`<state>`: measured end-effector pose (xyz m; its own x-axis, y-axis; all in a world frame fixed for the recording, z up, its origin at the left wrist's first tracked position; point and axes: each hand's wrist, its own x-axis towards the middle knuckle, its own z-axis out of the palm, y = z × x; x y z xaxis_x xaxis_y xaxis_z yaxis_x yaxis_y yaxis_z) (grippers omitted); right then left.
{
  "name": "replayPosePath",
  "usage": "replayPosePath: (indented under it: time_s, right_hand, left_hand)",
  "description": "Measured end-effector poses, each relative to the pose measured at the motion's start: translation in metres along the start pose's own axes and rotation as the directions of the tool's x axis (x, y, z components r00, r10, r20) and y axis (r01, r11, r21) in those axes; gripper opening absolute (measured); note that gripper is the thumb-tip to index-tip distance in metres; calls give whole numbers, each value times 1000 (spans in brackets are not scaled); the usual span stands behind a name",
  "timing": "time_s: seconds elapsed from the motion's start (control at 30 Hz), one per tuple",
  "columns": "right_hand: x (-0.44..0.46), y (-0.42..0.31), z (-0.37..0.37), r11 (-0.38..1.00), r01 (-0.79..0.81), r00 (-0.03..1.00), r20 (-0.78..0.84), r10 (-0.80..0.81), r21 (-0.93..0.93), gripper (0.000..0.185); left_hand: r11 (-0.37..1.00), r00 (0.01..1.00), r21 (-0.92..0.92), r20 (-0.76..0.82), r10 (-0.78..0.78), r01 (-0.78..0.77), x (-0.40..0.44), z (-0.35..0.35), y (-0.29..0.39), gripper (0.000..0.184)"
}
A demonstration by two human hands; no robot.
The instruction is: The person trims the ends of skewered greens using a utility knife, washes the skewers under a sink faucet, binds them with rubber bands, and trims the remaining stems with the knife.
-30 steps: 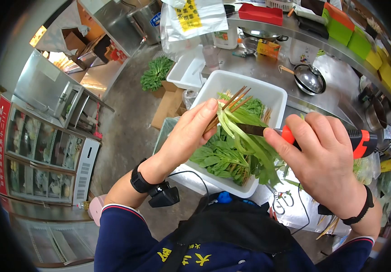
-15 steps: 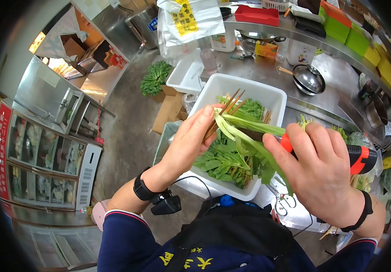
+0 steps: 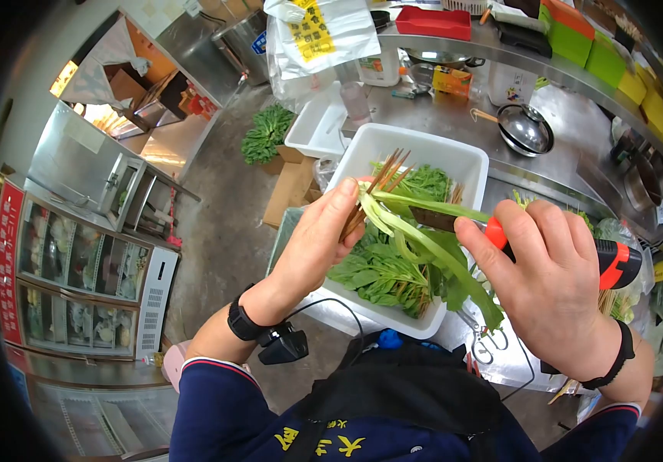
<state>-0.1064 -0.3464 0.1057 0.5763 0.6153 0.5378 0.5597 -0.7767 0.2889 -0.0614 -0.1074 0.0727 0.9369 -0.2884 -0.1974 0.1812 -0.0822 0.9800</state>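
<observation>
My left hand is closed round a bunch of thin brown wooden skewers that carry pale green leafy stalks. The stalks stretch right, and their leaf ends droop beside my right hand. That hand grips a knife by its black and red handle. Part of the dark knife blade shows between the stalks; whether it touches them I cannot tell. Below lies a white plastic tub holding leafy greens and more skewers.
Scissors lie on the steel counter right of the tub. A lidded pan stands farther back. Another white tub and a bunch of greens are at the back left. A glass-front fridge stands left.
My right hand has shifted slightly right with the knife, and more of the blade shows. The leaf ends now hang freer of my right thumb. My left hand keeps its grip.
</observation>
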Motion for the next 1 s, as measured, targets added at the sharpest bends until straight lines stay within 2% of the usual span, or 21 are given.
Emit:
replayPosePath:
  time_s: [0.03,0.37,0.43,0.53,0.87,1.0]
  right_hand:
    - [0,-1,0,1000,-8,1000,30,8,16,40]
    - [2,-1,-4,1000,26,1000,-13,-26,8,39]
    - [0,0,-6,999,38,999,0,-38,22,37]
    - [-2,1,-7,999,30,999,-30,-31,-11,37]
    - [-5,0,-10,1000,2,1000,-4,-2,-2,38]
    - [-6,1,-10,1000,8,1000,2,-8,18,39]
  left_hand:
    - [1000,1000,19,4,-1,1,-1,0,-1,51]
    - [996,1000,90,4,-19,18,-6,3,10,50]
    - [995,998,105,-66,4,2,-4,7,10,54]
    - [1000,996,27,-84,3,-1,-3,7,8,55]
    - [997,998,81,-61,-16,21,-6,4,8,53]
    - [1000,999,30,-32,2,-1,-6,5,7,50]
